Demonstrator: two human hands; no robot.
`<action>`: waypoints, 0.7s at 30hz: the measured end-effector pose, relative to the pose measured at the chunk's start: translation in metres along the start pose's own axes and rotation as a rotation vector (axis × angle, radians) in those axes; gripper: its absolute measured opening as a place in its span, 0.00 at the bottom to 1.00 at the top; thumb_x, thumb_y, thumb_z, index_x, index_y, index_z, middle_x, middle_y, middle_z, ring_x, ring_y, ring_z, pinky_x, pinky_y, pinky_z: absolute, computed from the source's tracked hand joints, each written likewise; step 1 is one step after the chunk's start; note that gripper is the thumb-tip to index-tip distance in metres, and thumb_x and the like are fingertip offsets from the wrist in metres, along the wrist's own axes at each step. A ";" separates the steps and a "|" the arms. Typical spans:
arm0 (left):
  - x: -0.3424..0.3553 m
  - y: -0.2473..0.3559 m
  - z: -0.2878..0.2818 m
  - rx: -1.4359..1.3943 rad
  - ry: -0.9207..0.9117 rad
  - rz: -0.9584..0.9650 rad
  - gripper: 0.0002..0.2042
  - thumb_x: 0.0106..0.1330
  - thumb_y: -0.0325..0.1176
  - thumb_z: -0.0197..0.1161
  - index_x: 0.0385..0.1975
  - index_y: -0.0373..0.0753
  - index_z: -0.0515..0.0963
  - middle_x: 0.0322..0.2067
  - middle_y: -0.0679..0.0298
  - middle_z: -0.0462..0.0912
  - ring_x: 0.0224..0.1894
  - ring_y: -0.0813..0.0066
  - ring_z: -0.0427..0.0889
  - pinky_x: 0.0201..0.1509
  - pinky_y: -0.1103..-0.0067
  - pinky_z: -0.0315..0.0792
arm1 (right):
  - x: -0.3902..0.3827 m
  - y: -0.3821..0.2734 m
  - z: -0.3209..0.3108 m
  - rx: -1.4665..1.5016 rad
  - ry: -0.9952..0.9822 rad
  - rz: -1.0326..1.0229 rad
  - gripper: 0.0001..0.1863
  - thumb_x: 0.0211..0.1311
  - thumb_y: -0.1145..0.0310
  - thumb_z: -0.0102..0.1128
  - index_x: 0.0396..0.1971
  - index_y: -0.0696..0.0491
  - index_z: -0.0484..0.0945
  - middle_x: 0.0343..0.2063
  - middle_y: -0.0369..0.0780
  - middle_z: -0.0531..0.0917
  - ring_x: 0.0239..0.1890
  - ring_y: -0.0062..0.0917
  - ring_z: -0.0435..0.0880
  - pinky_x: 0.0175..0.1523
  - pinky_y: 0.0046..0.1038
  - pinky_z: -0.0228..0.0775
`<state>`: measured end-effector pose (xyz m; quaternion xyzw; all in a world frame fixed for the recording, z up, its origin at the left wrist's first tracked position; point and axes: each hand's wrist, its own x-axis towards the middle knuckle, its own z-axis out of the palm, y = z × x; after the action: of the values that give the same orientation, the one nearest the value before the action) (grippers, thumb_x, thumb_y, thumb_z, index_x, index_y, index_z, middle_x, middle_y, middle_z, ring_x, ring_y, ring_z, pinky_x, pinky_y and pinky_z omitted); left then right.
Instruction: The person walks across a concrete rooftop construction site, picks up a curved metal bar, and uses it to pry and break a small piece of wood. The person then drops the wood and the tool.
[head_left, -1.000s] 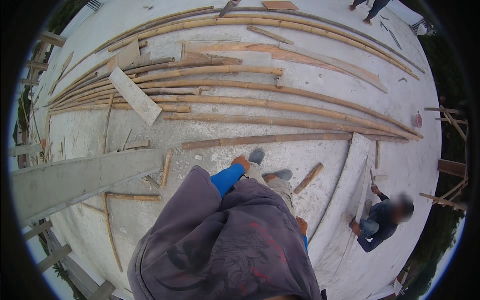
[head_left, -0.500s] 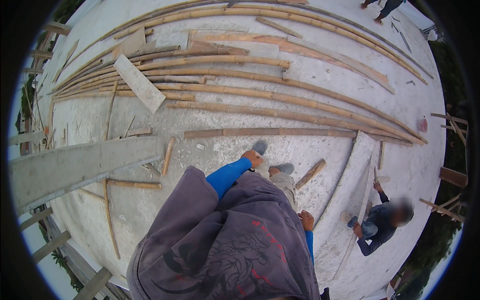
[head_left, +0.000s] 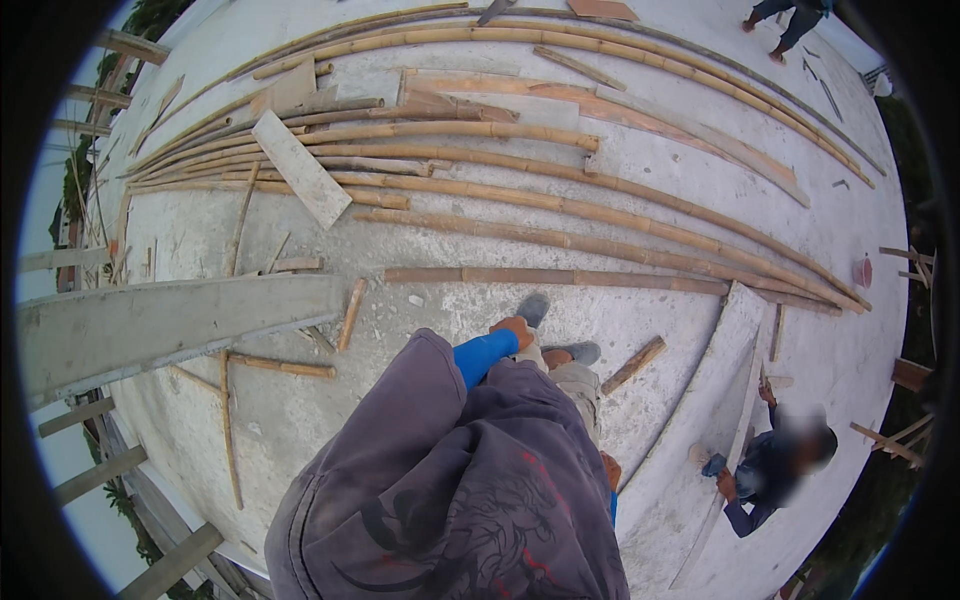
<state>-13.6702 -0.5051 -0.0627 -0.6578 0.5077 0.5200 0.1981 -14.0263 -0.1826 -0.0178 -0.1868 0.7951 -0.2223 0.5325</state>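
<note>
The left hand was by the trousers, the right hand partly hidden by the shirt. Fingers apart or together — I couldn't tell.

Reddish bucket at right; co-worker crouched nearer; grey concrete beam at left.
</note>
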 end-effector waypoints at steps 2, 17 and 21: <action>-0.001 -0.001 -0.005 -0.027 0.045 0.021 0.23 0.60 0.47 0.61 0.50 0.38 0.80 0.52 0.51 0.80 0.55 0.52 0.79 0.59 0.63 0.72 | 0.008 0.019 0.004 0.031 0.039 -0.055 0.20 0.66 0.59 0.58 0.35 0.66 0.81 0.28 0.40 0.84 0.30 0.22 0.79 0.36 0.27 0.71; -0.007 -0.016 -0.004 -0.168 0.182 0.024 0.19 0.62 0.43 0.60 0.43 0.33 0.80 0.45 0.46 0.83 0.49 0.50 0.81 0.56 0.64 0.74 | 0.016 -0.066 -0.003 -0.118 -0.088 -0.009 0.23 0.66 0.56 0.56 0.43 0.65 0.79 0.33 0.45 0.85 0.34 0.26 0.82 0.36 0.28 0.72; -0.015 -0.022 -0.008 -0.229 0.182 -0.057 0.20 0.62 0.43 0.59 0.47 0.37 0.81 0.50 0.48 0.81 0.53 0.49 0.80 0.57 0.63 0.73 | 0.022 -0.076 -0.005 -0.005 -0.073 0.166 0.28 0.65 0.56 0.56 0.55 0.63 0.73 0.43 0.50 0.84 0.37 0.34 0.84 0.43 0.31 0.76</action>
<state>-13.6466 -0.4959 -0.0523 -0.7345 0.4420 0.5070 0.0896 -14.0349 -0.2568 0.0089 -0.1299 0.7883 -0.1684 0.5773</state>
